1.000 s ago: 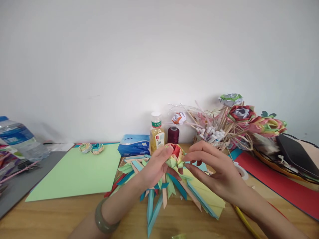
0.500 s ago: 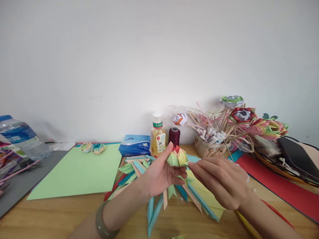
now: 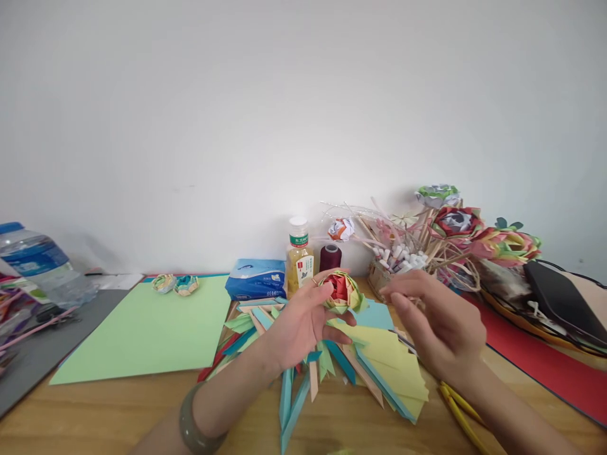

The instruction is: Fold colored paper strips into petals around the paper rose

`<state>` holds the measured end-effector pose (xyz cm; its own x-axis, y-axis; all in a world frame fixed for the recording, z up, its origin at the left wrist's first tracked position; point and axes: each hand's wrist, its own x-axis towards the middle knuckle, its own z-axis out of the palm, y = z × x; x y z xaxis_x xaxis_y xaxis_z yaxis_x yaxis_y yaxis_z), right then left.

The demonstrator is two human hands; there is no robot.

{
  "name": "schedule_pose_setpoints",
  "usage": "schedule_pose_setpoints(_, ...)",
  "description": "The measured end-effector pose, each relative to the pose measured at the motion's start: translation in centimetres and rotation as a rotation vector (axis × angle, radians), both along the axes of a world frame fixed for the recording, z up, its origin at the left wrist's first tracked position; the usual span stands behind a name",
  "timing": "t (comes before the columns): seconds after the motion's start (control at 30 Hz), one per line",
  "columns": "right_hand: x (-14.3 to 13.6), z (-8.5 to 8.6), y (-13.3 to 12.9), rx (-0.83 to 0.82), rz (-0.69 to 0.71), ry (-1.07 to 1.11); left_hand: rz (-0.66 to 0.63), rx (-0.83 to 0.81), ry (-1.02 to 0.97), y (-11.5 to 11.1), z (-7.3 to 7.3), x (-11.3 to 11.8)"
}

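My left hand (image 3: pixel 303 319) holds a folded paper flower (image 3: pixel 342 292) between thumb and fingers. Red petals fill its centre, ringed by yellow and green ones, and the opening is tilted toward me. To the right, apart from the flower, my right hand (image 3: pixel 439 322) is raised with its fingers curled in and the thumb close to them. Whatever those fingertips may pinch is too small or hidden to make out. Below both hands lie folded paper strips (image 3: pixel 294 404) in blue, peach, green and red, with yellow paper sheets (image 3: pixel 396 366) beside them.
Behind the strips stand a blue tissue pack (image 3: pixel 256 279), a drink bottle (image 3: pixel 300 256) and a dark red thread spool (image 3: pixel 331 258). A basket (image 3: pixel 378 278) of paper flowers is at the back right. Green paper (image 3: pixel 147 335) with two small paper flowers (image 3: pixel 186 285) lies left. Yellow handles (image 3: pixel 462 414) show near my right forearm.
My right hand has let go of the flower's edge and moved right and slightly up. My left hand has tipped the flower so that its red centre faces me.
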<state>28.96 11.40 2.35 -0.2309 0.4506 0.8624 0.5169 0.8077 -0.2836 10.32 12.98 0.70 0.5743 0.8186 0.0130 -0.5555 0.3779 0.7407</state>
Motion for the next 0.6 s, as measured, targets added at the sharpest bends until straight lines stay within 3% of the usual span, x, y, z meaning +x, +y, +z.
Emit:
schedule_pose_setpoints(0.13, -0.16, 0.34, 0.09, -0.346, 0.035, 0.179, 0.008, 0.054, -0.007, 0.0, 0.57, -0.22)
schedule_pose_setpoints(0.23, -0.26, 0.47, 0.13, -0.429, 0.053, 0.285, 0.017, 0.065, 0.006, -0.06, 0.83, -0.28)
schedule_pose_setpoints(0.47, -0.63, 0.53, -0.18, -0.15, 0.017, -0.02, 0.066, 0.108, 0.133, -0.67, 0.88, -0.15)
schedule_pose_setpoints(0.6, -0.81, 0.38, -0.12, -0.072, -0.01, -0.083, 0.053, 0.159, 0.152, -0.83, 0.81, -0.11)
